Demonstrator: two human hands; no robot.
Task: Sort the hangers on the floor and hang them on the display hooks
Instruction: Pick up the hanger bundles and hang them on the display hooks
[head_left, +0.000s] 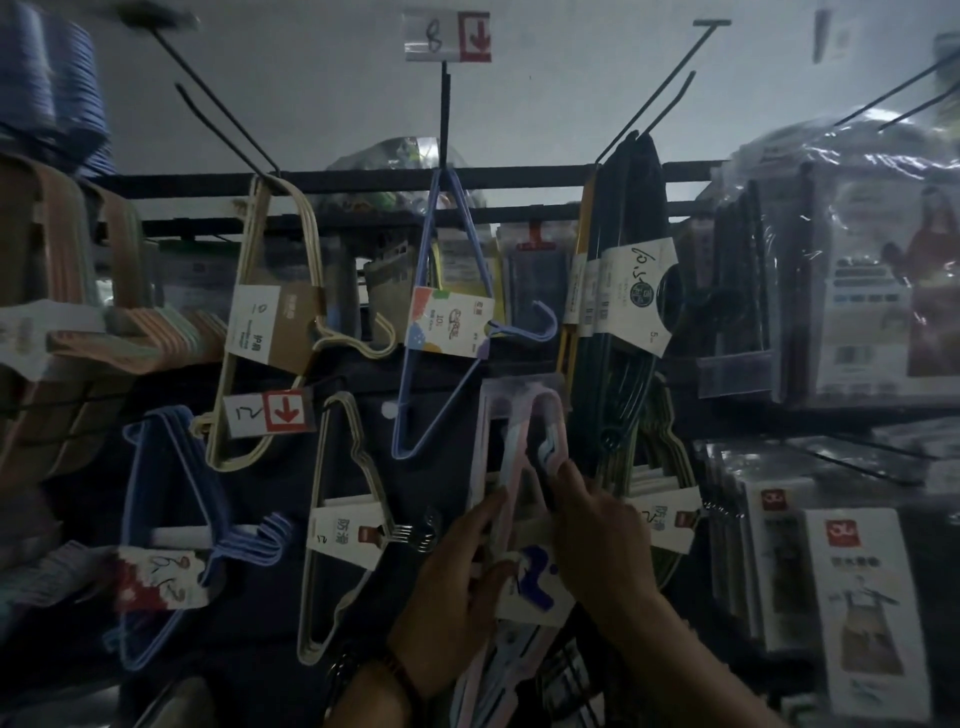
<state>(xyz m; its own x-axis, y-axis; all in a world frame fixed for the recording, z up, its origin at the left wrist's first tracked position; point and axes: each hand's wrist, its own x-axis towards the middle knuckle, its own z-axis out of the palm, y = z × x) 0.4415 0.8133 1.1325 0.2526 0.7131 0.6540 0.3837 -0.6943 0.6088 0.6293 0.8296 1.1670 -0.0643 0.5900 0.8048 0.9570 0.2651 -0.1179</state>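
A pack of pink and pale blue hangers (524, 441) with a white card label (535, 587) hangs low in the middle of the display. My left hand (457, 577) grips the pack's left edge and the label. My right hand (597, 525) pinches the pack's right side, fingers reaching up toward its top bend. Its top sits behind a clear price holder (522, 395) on a lower hook. Other hooks hold a cream hanger bundle (270, 312), a single lilac-blue bundle (447, 322), dark green hangers (628, 291), a blue bundle (166, 519) and a beige bundle (343, 519).
Black display hooks (654, 98) stick out from a dark rail (363, 176). A price tag marked 8 (448, 37) hangs above. Bagged goods (857, 270) fill the right side. Stacked pastel hangers (78, 322) crowd the left.
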